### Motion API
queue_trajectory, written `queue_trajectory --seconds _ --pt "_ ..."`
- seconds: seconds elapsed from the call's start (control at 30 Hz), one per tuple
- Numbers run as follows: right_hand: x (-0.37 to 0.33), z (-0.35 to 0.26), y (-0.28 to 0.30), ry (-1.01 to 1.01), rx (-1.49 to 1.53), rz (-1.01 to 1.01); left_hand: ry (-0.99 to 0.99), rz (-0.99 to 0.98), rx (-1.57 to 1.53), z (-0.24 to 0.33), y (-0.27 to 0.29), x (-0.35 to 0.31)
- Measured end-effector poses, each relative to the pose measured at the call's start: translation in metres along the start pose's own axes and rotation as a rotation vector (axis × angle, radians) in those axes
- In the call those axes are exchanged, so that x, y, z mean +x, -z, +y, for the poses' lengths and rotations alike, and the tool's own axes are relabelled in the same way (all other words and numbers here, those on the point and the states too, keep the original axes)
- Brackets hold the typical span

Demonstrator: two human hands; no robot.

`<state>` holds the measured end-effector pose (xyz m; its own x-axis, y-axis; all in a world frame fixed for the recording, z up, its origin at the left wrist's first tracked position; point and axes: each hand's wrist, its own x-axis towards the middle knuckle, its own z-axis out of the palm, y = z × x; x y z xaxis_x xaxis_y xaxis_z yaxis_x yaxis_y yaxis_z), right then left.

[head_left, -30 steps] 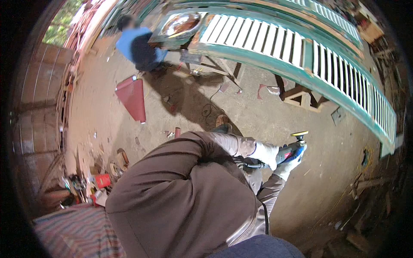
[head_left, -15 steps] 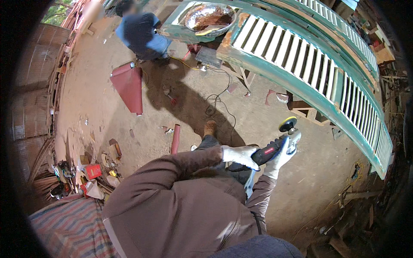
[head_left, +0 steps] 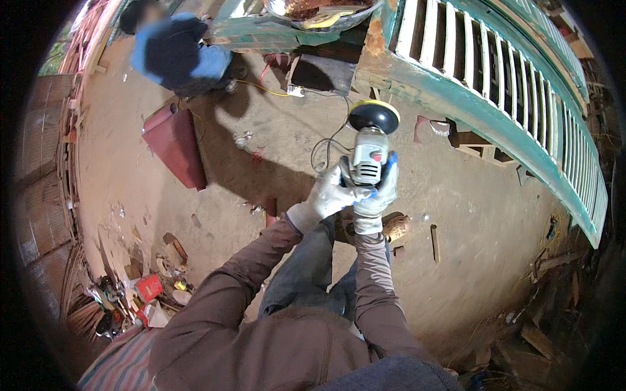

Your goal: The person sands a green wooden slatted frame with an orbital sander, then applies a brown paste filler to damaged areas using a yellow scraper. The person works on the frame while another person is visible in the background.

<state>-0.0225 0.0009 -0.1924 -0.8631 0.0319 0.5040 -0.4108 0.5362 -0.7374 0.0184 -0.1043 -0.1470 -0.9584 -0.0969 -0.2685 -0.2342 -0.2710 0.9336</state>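
Out in front of me I hold an angle grinder (head_left: 369,156) with a grey metal head and a round black pad (head_left: 373,117) edged in yellow. The pad tilts up and away from me. My left hand (head_left: 331,193), in a white and blue work glove, closes on the tool's near left side. My right hand (head_left: 378,199), gloved alike, grips it from the right, its fingers wrapped along the side. The tool's rear body is hidden behind the hands. Beyond the pad stands a green wooden frame (head_left: 450,91) with white slats (head_left: 486,55).
A person (head_left: 179,55) in blue crouches at far left. A red-brown roll of sheet (head_left: 175,146) lies on the dirt floor, with a cable (head_left: 319,153) near the grinder. A metal basin (head_left: 319,16) rests on the green frame. Clutter including a red box (head_left: 149,287) is at lower left.
Both hands have brought the grinder leftward and farther out in front of me, and its pad has swung up. The left hand has shifted toward the tool's head. My view has moved too.
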Motion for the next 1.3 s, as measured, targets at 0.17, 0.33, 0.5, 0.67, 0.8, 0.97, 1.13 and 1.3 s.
queue_trajectory --seconds 0.17,0.33,0.5,0.67,0.8,0.97,1.13,1.3 --pt "0.007 -0.001 -0.026 0.085 0.006 -0.069 -0.034 0.025 0.131 -0.045 0.053 0.018" --pt "0.022 0.0 -0.034 0.117 -0.03 -0.063 0.024 -0.032 0.149 0.002 0.048 0.037" --pt "0.023 0.006 -0.035 0.16 -0.036 -0.005 0.065 -0.024 0.245 -0.012 0.049 0.046" --pt "0.008 0.045 -0.021 0.013 0.033 0.095 -0.067 -0.064 0.316 -0.005 0.012 0.058" --pt "0.006 0.058 -0.011 -0.155 0.161 0.271 -0.109 -0.137 0.291 -0.003 -0.01 0.067" --pt "0.026 0.029 -0.011 0.119 -0.121 -0.023 -0.145 -0.083 0.304 -0.062 0.037 0.057" --pt "0.03 0.018 -0.032 0.212 -0.123 -0.054 0.054 0.007 0.104 -0.022 0.047 0.056" --pt "0.022 0.023 -0.026 0.099 -0.15 -0.025 -0.129 -0.054 0.184 -0.024 0.034 0.062"
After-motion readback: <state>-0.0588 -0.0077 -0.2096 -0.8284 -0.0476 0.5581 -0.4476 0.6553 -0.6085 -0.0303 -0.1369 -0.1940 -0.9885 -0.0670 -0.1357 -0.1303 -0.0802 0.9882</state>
